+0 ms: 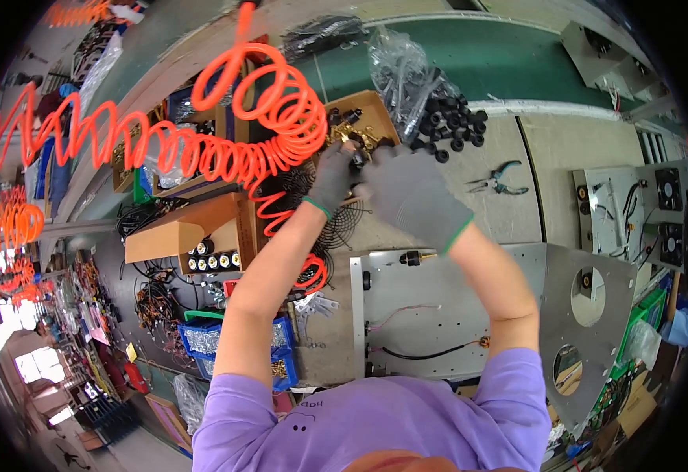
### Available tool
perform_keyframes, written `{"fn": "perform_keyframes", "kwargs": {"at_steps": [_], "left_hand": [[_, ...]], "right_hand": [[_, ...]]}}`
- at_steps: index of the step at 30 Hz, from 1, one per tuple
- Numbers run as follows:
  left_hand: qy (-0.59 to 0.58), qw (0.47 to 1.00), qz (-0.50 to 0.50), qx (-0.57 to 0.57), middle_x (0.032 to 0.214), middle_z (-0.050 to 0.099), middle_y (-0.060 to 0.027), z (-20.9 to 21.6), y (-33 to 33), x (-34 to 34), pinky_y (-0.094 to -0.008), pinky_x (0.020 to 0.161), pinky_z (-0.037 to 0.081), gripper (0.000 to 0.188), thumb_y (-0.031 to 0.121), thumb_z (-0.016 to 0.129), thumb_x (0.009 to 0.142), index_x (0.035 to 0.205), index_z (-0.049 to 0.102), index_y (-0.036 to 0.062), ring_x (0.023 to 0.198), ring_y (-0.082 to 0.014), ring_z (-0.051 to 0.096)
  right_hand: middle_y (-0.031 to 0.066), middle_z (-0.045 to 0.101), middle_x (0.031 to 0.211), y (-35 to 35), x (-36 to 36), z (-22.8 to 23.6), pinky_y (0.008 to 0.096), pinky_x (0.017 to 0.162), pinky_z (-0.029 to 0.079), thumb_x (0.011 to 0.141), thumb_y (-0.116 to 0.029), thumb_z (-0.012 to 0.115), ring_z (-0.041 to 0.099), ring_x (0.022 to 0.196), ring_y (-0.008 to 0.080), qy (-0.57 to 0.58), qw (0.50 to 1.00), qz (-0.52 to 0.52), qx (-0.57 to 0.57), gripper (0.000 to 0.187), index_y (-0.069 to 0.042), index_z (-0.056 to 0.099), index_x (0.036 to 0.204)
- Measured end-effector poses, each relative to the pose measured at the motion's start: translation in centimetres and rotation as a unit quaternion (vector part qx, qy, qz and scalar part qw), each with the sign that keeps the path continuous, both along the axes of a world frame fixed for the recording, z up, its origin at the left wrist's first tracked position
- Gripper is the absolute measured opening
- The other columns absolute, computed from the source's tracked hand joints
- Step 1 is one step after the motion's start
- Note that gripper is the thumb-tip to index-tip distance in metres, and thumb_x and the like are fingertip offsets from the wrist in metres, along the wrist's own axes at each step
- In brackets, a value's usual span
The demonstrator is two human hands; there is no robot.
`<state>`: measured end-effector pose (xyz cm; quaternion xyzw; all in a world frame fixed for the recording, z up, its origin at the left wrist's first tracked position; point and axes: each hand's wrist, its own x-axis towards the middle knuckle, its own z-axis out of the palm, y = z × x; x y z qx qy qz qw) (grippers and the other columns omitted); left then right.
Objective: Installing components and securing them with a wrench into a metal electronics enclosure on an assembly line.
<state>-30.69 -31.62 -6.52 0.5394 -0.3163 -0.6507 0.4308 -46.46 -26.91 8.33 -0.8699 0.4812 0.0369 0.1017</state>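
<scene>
Left grip [330, 179], right grip [415, 193] half-hide black fitting [358, 159].

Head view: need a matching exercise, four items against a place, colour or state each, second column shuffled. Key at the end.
Column one
1. Pliers
2. Large coiled hose
3. Shallow cardboard tray at upper centre
4. Metal side panel

Column two
A. Has brass-coloured parts in it
B. Has two large round cut-outs
C. Lying to the right of the right hand
D. Bright orange-red

Pairs
1-C
2-D
3-A
4-B
</scene>
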Motion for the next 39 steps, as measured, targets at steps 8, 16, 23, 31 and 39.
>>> {"fn": "perform_keyframes", "kwargs": {"at_steps": [8,16,23,31,39], "left_hand": [[0.059,0.997,-0.043,0.012,0.080,0.057,-0.0068,3.5,-0.4,0.9,-0.0250,0.056,0.043,0.026,0.009,0.052,0.088,0.111,0.045,-0.0020,0.065,-0.0143,0.052],[-0.067,0.995,-0.065,-0.016,0.080,0.058,-0.0071,2.9,0.4,0.9,-0.0257,0.057,0.048,0.031,0.013,0.056,0.088,0.113,0.047,-0.0028,0.063,-0.0137,0.058],[-0.118,0.986,-0.100,-0.062,0.083,0.057,-0.0061,3.2,0.2,0.5,-0.0244,0.059,0.049,0.023,0.009,0.057,0.086,0.103,0.052,-0.0050,0.069,-0.0130,0.057],[-0.282,0.947,-0.111,-0.104,0.080,0.057,-0.0053,3.2,0.3,2.5,-0.0231,0.057,0.046,0.025,0.009,0.060,0.083,0.106,0.055,-0.0002,0.064,-0.0097,0.055],[-0.537,0.740,-0.205,-0.348,0.099,0.057,-0.0169,3.7,0.5,1.8,-0.0421,0.073,0.046,0.035,0.011,0.064,0.076,0.110,0.053,0.0080,0.089,-0.0370,0.056]], "right_hand": [[0.0062,0.049,0.057,11.2,1.4,15.4,0.0316,0.036,0.032,0.056,-0.025,0.060,0.044,0.047,0.0170,-0.156,0.976,-0.041,-0.146,0.022,-0.005,0.057,0.063],[0.0025,0.047,0.049,10.2,1.8,14.0,0.0289,0.035,0.036,0.053,-0.028,0.061,0.044,0.044,0.0147,-0.305,0.928,0.141,-0.163,0.020,-0.010,0.052,0.051],[0.0002,0.058,0.056,8.9,-4.4,13.5,0.0295,0.040,0.044,0.063,-0.018,0.063,0.055,0.052,0.0160,-0.335,0.915,0.147,0.170,0.011,-0.007,0.064,0.063],[0.0085,0.062,0.083,6.6,-5.3,6.5,0.0333,0.065,0.048,0.082,-0.025,0.054,0.060,0.073,0.0272,-0.402,0.908,0.109,-0.044,0.022,-0.009,0.059,0.097],[0.0066,0.059,0.105,-6.0,-1.8,-8.8,0.0392,0.078,0.050,0.075,-0.014,0.056,0.058,0.095,0.0274,-0.213,0.962,-0.115,-0.128,0.033,-0.015,0.060,0.108]]}}
